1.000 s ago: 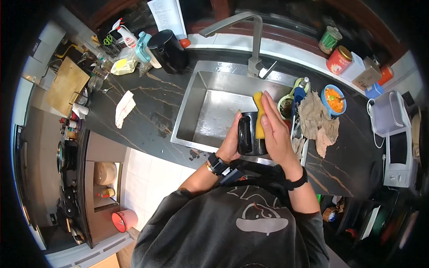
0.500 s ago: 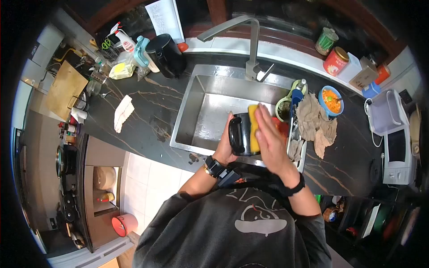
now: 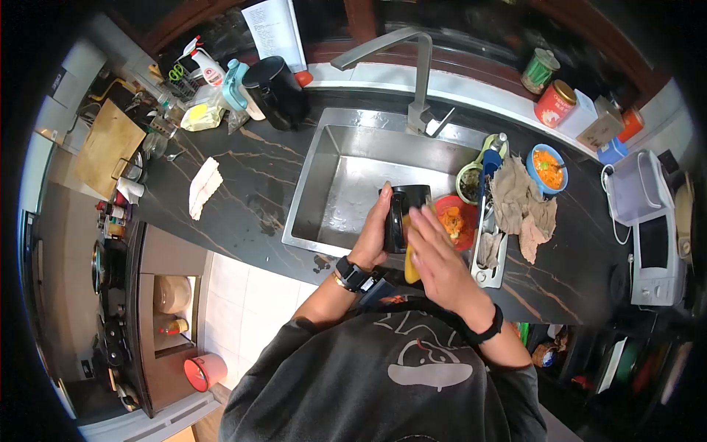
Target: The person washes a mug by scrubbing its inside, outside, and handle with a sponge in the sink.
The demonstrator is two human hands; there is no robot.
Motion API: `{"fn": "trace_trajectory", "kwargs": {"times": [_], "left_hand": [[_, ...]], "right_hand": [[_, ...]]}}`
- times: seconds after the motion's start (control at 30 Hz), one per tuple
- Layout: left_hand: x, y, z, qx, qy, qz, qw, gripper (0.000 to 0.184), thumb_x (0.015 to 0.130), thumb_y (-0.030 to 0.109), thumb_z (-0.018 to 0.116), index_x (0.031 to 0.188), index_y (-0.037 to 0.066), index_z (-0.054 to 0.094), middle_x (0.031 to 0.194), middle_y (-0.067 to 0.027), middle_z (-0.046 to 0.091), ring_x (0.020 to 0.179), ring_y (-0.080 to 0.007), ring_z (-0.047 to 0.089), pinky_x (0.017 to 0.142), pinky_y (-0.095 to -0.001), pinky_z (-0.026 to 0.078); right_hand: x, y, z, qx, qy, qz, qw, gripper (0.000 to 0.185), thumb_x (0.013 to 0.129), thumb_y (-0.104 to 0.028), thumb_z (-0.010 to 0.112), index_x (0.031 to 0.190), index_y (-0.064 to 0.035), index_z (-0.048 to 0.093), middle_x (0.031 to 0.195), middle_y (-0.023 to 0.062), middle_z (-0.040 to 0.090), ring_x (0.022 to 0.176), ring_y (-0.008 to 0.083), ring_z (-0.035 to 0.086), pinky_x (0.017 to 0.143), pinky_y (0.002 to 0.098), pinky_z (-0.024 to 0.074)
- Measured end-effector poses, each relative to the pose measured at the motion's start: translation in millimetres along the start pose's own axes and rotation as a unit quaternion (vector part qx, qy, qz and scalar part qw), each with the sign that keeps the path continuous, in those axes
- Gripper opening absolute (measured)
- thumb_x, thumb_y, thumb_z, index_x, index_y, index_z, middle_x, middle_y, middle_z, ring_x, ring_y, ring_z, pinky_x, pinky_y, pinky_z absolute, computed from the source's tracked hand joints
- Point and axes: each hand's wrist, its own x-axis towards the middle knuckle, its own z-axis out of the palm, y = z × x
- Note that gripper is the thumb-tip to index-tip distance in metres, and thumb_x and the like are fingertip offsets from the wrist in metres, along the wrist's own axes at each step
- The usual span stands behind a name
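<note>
My left hand (image 3: 372, 239) is wrapped round the near left side of a glossy black mug-like vessel with a handle (image 3: 414, 197), held over the front edge of the sink (image 3: 303, 214). My right hand (image 3: 444, 267) presses a yellow sponge (image 3: 410, 269) against the vessel's right side, its fingers long and close together. Most of the sponge is hidden behind that hand. Right of the vessel, inside the basin, are a red bowl with orange scraps (image 3: 460, 225) and a green strainer with dark bits (image 3: 467, 180).
The tap (image 3: 421, 81) arches over the basin. Grey cloths (image 3: 515, 195) drape beside the sink, near a blue bowl of orange food (image 3: 546, 166). A black jug (image 3: 274, 92) and a pale cloth (image 3: 205, 188) are on the left counter.
My right hand and the sponge have slid down along the vessel toward me. The vessel has turned slightly upright, and more of the red bowl now shows.
</note>
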Motion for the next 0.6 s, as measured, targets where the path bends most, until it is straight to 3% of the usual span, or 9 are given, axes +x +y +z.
{"fn": "trace_trajectory", "kwargs": {"times": [0.13,0.23,0.3,0.33,0.4,0.53,0.6], "left_hand": [[-4,3,6,0.039,-0.067,-0.077,0.994,0.043,0.096,0.046,0.045,0.108,0.006,0.057,0.095,-0.0033,0.061,0.082,-0.0081,0.06,0.07,-0.0221,0.05],[-2,2,12,-0.007,-0.038,-0.111,0.993,0.041,0.095,0.046,0.047,0.103,0.007,0.056,0.09,-0.0013,0.058,0.078,-0.0072,0.056,0.068,-0.0216,0.048],[7,1,-2,0.116,-0.048,-0.04,0.991,0.056,0.096,0.052,0.041,0.114,0.001,0.055,0.099,-0.0073,0.063,0.087,-0.013,0.062,0.076,-0.0257,0.051],[5,3,0,0.116,-0.048,-0.04,0.991,0.056,0.096,0.052,0.041,0.114,0.001,0.055,0.099,-0.0073,0.063,0.087,-0.013,0.062,0.076,-0.0257,0.051],[-3,9,6,0.18,0.02,0.008,0.983,0.044,0.092,0.048,0.054,0.1,0.005,0.055,0.087,0.0001,0.055,0.076,-0.0053,0.052,0.067,-0.021,0.044],[-7,4,10,0.202,0.046,0.018,0.978,0.046,0.091,0.047,0.057,0.104,0.003,0.055,0.088,-0.0006,0.058,0.078,-0.0054,0.053,0.07,-0.0211,0.045],[-5,2,8,0.162,0.036,-0.006,0.986,0.046,0.09,0.046,0.057,0.107,0.003,0.055,0.089,-0.0014,0.059,0.079,-0.0058,0.054,0.07,-0.0214,0.046]], "right_hand": [[1,14,1,-0.027,0.0,-0.042,0.999,0.04,0.079,0.002,0.057,0.119,0.0037,0.053,0.133,0.0172,0.047,0.131,0.0342,0.037,0.106,0.0454,0.0329],[12,13,0,-0.033,0.021,-0.051,0.998,0.035,0.078,0.003,0.057,0.113,0.0039,0.055,0.129,0.0173,0.049,0.129,0.0352,0.039,0.104,0.0459,0.0343],[8,11,-1,-0.039,0.03,-0.045,0.998,0.032,0.078,0.003,0.057,0.11,0.0042,0.056,0.127,0.0175,0.05,0.127,0.036,0.04,0.103,0.0461,0.0349],[3,8,0,-0.016,0.033,-0.033,0.999,0.03,0.078,0.004,0.057,0.107,0.0041,0.056,0.125,0.0175,0.051,0.124,0.0365,0.042,0.102,0.046,0.0361],[-4,7,1,0.009,0.037,-0.025,0.999,0.027,0.077,0.004,0.057,0.105,0.0039,0.056,0.123,0.0176,0.052,0.122,0.0369,0.044,0.101,0.046,0.0373],[-14,18,-1,0.018,0.044,-0.036,0.998,0.028,0.074,0.009,0.058,0.102,0.0025,0.058,0.118,0.0164,0.054,0.115,0.0361,0.049,0.096,0.0433,0.0414],[-13,21,-4,-0.009,0.093,-0.033,0.995,0.03,0.073,0.009,0.059,0.102,0.0018,0.058,0.114,0.0159,0.055,0.114,0.036,0.05,0.095,0.0426,0.042]]}}
